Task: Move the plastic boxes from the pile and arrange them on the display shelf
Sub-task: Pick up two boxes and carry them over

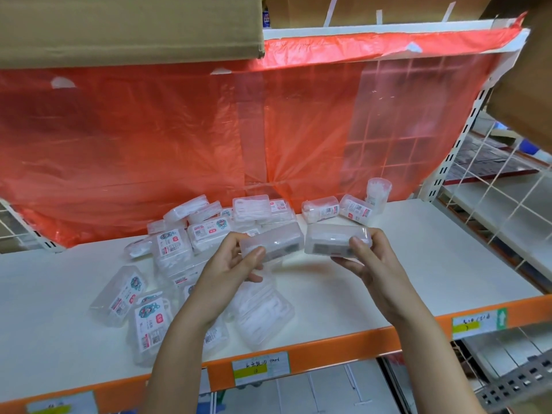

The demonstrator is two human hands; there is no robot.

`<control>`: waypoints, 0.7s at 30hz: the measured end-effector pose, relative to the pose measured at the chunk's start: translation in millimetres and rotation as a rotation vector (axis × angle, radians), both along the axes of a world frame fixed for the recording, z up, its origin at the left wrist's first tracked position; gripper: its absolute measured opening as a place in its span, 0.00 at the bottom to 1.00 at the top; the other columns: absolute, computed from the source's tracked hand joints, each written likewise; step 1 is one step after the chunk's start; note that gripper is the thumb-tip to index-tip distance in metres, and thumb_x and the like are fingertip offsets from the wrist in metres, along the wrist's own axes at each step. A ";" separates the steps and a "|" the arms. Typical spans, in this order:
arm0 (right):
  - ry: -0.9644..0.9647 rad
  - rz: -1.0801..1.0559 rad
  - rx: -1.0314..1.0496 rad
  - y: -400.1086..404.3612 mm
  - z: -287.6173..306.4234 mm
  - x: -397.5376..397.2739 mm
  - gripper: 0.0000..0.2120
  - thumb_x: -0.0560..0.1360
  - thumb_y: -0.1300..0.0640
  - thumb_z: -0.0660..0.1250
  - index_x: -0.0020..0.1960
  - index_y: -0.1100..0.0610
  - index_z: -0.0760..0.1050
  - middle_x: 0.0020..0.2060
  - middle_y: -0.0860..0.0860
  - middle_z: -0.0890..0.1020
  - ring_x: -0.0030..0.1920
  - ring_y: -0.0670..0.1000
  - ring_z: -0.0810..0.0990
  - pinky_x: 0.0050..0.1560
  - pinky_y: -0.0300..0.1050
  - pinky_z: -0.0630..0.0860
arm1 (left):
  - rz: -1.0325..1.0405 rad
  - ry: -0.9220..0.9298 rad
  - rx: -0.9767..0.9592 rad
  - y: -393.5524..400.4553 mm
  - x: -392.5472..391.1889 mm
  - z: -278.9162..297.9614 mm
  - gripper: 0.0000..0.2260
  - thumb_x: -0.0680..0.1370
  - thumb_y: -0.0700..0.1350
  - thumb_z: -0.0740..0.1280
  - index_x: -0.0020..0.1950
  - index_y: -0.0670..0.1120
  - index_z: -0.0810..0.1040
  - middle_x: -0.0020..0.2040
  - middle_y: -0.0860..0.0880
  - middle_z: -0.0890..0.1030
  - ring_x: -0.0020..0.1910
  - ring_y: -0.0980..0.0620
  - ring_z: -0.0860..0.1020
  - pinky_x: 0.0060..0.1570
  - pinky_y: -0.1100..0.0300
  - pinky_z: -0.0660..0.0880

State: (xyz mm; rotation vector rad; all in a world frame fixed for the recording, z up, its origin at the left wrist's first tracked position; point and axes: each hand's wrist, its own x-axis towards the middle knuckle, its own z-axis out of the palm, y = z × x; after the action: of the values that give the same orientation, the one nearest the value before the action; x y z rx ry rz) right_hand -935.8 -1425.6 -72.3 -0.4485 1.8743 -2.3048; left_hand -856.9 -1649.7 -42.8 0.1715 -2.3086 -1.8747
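A pile of several clear plastic boxes [176, 249] with white contents and printed labels lies on the left and middle of the white display shelf [418, 264]. My left hand [230, 267] grips one clear box [277, 240] above the shelf. My right hand [367, 261] grips a second clear box [331, 240] beside it, and the two boxes nearly touch end to end. Three round clear containers [352, 209] sit at the back of the shelf, two lying down and one upright.
A red plastic sheet [209, 130] hangs behind the shelf. Cardboard cartons [119, 25] sit overhead. The shelf's front edge is orange [343, 351] with paper price labels. A white wire grid [501, 204] divides off the neighbouring bay on the right.
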 end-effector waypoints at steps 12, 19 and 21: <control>-0.114 -0.115 0.187 -15.2 6.2 8.1 0.17 0.80 0.46 0.56 0.57 0.59 0.70 0.45 0.50 0.82 0.38 0.40 0.81 0.31 0.40 0.75 | 0.081 -0.037 0.019 18.9 -6.1 -6.9 0.12 0.79 0.57 0.56 0.58 0.53 0.71 0.48 0.56 0.82 0.45 0.62 0.80 0.46 0.63 0.75; -0.150 -0.038 0.243 -14.7 6.8 11.3 0.14 0.81 0.45 0.51 0.60 0.52 0.65 0.46 0.52 0.82 0.41 0.46 0.80 0.29 0.40 0.73 | 0.088 -0.015 0.073 21.9 -5.2 -7.9 0.04 0.82 0.52 0.54 0.54 0.58 0.67 0.40 0.49 0.80 0.32 0.57 0.79 0.32 0.62 0.76; -0.158 -0.005 0.225 -12.9 6.6 11.2 0.09 0.81 0.46 0.50 0.59 0.45 0.64 0.43 0.49 0.82 0.39 0.44 0.80 0.29 0.41 0.73 | 0.071 -0.023 0.085 22.3 -5.0 -7.0 0.05 0.82 0.51 0.54 0.54 0.56 0.68 0.40 0.48 0.80 0.31 0.57 0.79 0.31 0.63 0.75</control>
State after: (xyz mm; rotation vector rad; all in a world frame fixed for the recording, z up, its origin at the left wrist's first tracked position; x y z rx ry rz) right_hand -924.6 -1438.5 -65.7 -0.2258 2.0236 -2.0330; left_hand -861.9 -1627.5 -49.8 0.2832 -2.2079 -1.9458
